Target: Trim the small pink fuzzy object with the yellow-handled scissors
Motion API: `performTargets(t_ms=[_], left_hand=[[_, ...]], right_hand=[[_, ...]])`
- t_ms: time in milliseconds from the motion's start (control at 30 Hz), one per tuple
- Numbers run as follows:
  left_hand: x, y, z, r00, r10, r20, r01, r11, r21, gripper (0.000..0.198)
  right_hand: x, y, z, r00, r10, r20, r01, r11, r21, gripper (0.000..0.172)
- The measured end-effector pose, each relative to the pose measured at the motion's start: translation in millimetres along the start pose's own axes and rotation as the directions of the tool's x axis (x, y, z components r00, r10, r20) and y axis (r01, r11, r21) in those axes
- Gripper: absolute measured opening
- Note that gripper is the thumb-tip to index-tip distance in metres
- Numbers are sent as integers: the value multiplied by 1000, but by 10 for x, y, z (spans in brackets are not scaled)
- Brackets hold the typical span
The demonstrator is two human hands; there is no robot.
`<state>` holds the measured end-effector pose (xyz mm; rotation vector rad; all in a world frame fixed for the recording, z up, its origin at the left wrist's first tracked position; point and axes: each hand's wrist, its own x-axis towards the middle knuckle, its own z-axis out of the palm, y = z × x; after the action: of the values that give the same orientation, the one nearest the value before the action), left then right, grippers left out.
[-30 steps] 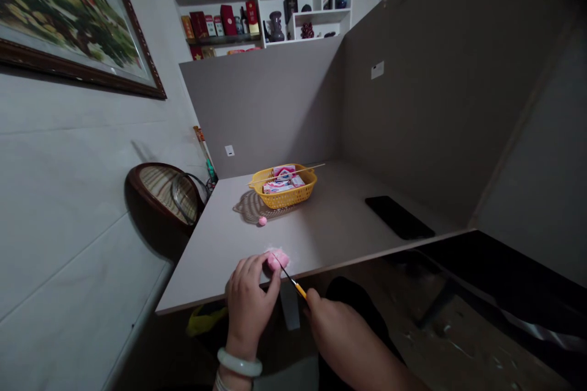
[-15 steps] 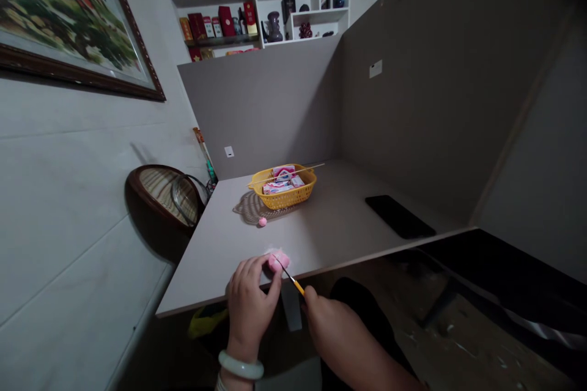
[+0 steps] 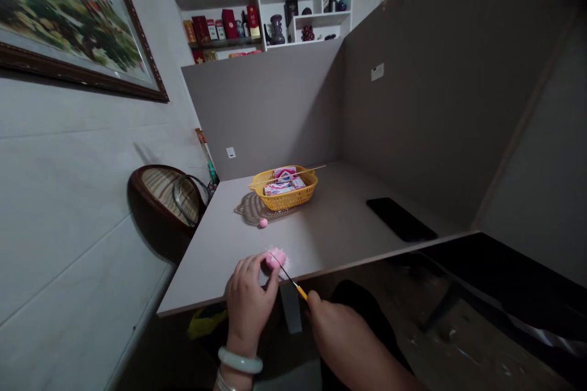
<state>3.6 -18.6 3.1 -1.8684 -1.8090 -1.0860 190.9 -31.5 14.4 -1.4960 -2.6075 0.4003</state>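
Note:
My left hand (image 3: 250, 305) pinches a soft tuft of pink wool (image 3: 276, 259) against the near edge of the grey table (image 3: 215, 269). My right hand (image 3: 342, 342) grips a yellow-handled felting needle (image 3: 293, 281) by the handle. The needle's thin dark shaft slants up-left, and its tip reaches the wool near my left fingertips. A small pink wool ball (image 3: 263, 223) lies farther out on the table, well beyond both hands.
A yellow plastic basket (image 3: 293, 198) holds pink-printed packets and a thin stick, standing on a woven mat (image 3: 250, 209). A black phone (image 3: 401, 219) lies at right. Grey partitions bound the table's far and right sides, and a dark round woven object (image 3: 160, 198) stands beyond its left edge.
The whole view has shifted slightly. My hands, the needle and the pink wool stay together, with no clear change in hold.

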Motion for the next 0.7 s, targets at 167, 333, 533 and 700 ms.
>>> performTargets(t_ms=[167, 333, 533, 700], left_hand=[[-7, 18, -25, 1000, 4, 16, -4, 1000, 3, 23], [-17, 37, -28, 1000, 3, 3, -3, 1000, 5, 23], [-20, 43, -31, 1000, 0, 17, -1, 1000, 12, 24], [-12, 68, -34, 1000, -6, 13, 6, 1000, -3, 22]], right_hand=[[-68, 71, -15, 1000, 28, 7, -28, 1000, -12, 24], [-50, 80, 55, 999, 0, -46, 0, 1000, 2, 20], [-32, 36, 26, 1000, 23, -8, -23, 996, 82, 19], [-22, -17, -69, 1000, 6, 5, -7, 990, 142, 28]])
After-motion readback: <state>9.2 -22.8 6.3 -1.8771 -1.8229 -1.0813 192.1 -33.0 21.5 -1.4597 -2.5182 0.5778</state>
